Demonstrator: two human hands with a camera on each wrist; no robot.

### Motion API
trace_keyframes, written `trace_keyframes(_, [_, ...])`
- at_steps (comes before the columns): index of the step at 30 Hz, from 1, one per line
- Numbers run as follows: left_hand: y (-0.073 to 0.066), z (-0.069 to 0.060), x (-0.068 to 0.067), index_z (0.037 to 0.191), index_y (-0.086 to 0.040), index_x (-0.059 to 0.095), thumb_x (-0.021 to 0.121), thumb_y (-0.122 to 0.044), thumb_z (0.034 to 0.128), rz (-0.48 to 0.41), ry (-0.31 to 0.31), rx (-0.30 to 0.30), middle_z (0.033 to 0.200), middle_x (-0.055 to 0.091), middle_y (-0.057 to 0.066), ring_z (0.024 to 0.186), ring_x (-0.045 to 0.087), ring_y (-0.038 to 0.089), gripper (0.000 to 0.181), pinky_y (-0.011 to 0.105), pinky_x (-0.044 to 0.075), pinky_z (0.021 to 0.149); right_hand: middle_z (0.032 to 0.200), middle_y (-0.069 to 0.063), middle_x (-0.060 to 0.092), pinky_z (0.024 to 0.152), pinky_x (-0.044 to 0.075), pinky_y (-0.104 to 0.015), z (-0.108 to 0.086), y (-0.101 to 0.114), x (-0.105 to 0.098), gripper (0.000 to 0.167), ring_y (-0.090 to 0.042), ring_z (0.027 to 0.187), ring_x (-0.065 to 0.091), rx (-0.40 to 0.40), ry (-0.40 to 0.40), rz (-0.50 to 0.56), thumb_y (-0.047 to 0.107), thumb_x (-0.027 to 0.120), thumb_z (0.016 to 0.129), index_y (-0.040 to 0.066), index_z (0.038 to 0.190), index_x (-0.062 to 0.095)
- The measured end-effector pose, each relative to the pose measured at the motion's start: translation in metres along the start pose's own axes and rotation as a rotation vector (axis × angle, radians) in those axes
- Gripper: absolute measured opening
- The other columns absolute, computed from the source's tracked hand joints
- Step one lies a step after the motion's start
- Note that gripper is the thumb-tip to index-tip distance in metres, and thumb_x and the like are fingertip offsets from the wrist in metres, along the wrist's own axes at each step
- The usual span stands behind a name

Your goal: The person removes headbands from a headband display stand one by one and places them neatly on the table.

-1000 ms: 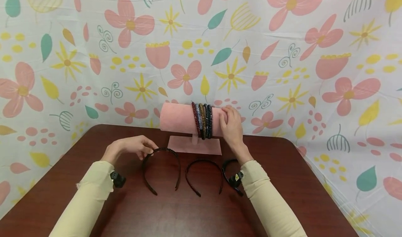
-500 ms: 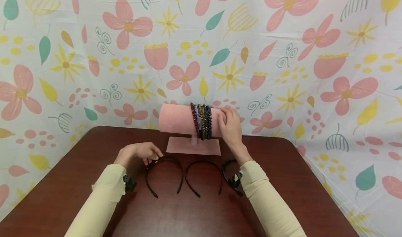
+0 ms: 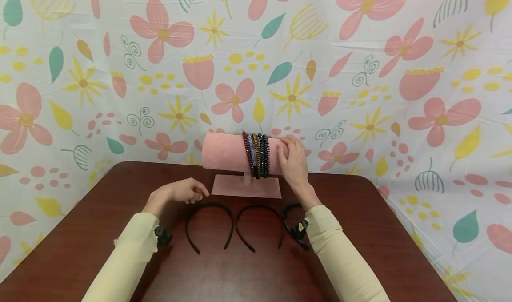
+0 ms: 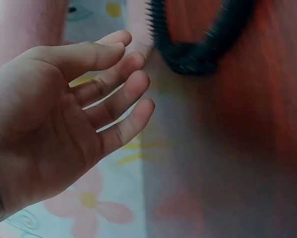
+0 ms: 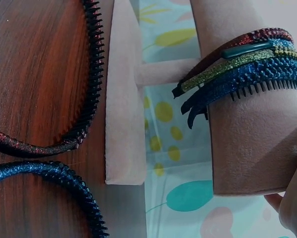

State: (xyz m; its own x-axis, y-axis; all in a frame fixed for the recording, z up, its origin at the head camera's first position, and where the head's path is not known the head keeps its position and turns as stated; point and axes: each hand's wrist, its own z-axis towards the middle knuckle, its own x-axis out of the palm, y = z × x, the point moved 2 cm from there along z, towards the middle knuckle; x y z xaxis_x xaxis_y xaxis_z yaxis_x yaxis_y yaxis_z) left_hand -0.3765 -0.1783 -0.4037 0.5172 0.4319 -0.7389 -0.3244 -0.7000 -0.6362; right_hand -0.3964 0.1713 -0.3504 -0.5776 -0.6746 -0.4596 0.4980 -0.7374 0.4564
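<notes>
My left hand [image 3: 182, 191] hovers behind the left black headband [image 3: 210, 204], fingers loosely bent and holding nothing. In the left wrist view, the toothed headband [image 4: 190, 62] lies just beyond the fingertips, apart from them. My right hand [image 3: 295, 164] grips the right end of a pink velvety display roll [image 3: 224, 151], thumb in front and fingers over the top. Several glittery headbands [image 3: 258, 155] in red, blue, gold and dark tones sit side by side round this roll. Their open ends show beneath it in the right wrist view.
On the brown table [image 3: 224, 279], a dark red headband [image 5: 93, 94] lies in the middle and a blue headband [image 5: 64, 173] to its right, partly under the right wrist. The roll's flat pink base [image 3: 230, 186] stands behind them. A flowered cloth [image 3: 352, 48] hangs behind the table.
My left hand has set the left headband down beside the middle one, shifting it right and nearer, then let go and lifted slightly away. My right hand stays on the roll.
</notes>
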Motion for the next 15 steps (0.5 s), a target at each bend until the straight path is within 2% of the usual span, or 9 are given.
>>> trace_keyframes(4, [-0.023, -0.003, -0.008, 0.124, -0.009, 0.068, 0.055, -0.011, 0.1, 0.026, -0.024, 0.084, 0.104, 0.068, 0.013, 0.074, 0.059, 0.022, 0.028, 0.035, 0.05, 0.067, 0.137, -0.017, 0.057, 0.114, 0.034, -0.046, 0.0, 0.0, -0.001, 0.037, -0.032, 0.132, 0.048, 0.004, -0.002, 0.005, 0.029, 0.054, 0.101, 0.002, 0.125, 0.064])
trace_keyframes(8, [-0.049, -0.005, -0.016, 0.125, -0.011, 0.068, 0.054, -0.014, 0.1012, 0.005, -0.052, 0.177, 0.109, 0.069, 0.014, 0.082, 0.063, 0.029, 0.027, 0.042, 0.054, 0.075, 0.137, -0.018, 0.057, 0.114, 0.034, -0.046, 0.0, 0.0, -0.002, 0.036, -0.032, 0.132, 0.048, 0.005, -0.003, 0.005, 0.027, 0.055, 0.101, 0.002, 0.125, 0.064])
trace_keyframes(12, [-0.066, -0.004, -0.023, 0.124, -0.011, 0.068, 0.054, -0.015, 0.1019, -0.012, -0.12, 0.25, 0.105, 0.07, 0.01, 0.085, 0.063, 0.033, 0.026, 0.036, 0.053, 0.074, 0.137, -0.017, 0.057, 0.114, 0.034, -0.046, 0.0, 0.001, -0.002, 0.036, -0.032, 0.133, 0.047, 0.009, 0.001, 0.006, 0.028, 0.054, 0.101, 0.003, 0.125, 0.064])
trace_keyframes(15, [-0.075, -0.002, -0.026, 0.122, -0.01, 0.068, 0.055, -0.016, 0.1016, 0.011, -0.192, 0.256, 0.101, 0.07, 0.004, 0.083, 0.062, 0.029, 0.025, 0.031, 0.05, 0.071, 0.138, -0.017, 0.056, 0.115, 0.034, -0.046, 0.0, 0.001, -0.001, 0.036, -0.032, 0.133, 0.047, 0.019, 0.013, 0.01, 0.028, 0.054, 0.101, 0.003, 0.126, 0.063])
